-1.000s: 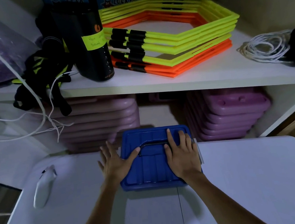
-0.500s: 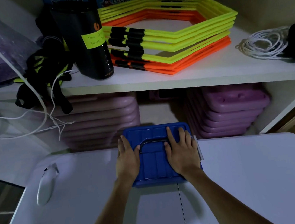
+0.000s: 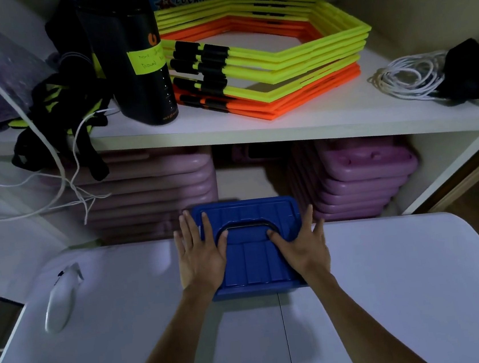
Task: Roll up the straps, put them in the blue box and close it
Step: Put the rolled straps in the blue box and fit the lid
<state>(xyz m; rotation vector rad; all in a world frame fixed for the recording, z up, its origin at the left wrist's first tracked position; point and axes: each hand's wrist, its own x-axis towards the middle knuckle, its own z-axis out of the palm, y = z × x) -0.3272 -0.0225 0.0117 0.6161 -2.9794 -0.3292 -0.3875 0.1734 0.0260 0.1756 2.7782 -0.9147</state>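
The blue box stands at the far edge of the white table with its ribbed lid on and a dark handle lying flat across the top. My left hand rests flat on the lid's left edge, fingers spread. My right hand lies flat on the lid's right edge, thumb by the handle. Neither hand grips anything. No straps show on the table; the box's inside is hidden.
A white handheld device lies at the table's left. Behind stands a white shelf holding stacked yellow and orange hexagon rings, a black cylinder, black and yellow straps and coiled white cord. Purple steps are stacked below.
My left hand slid from the table beside the box onto the lid's left edge. My right hand shifted outward to the right edge. The box sits squarer and a little further away.
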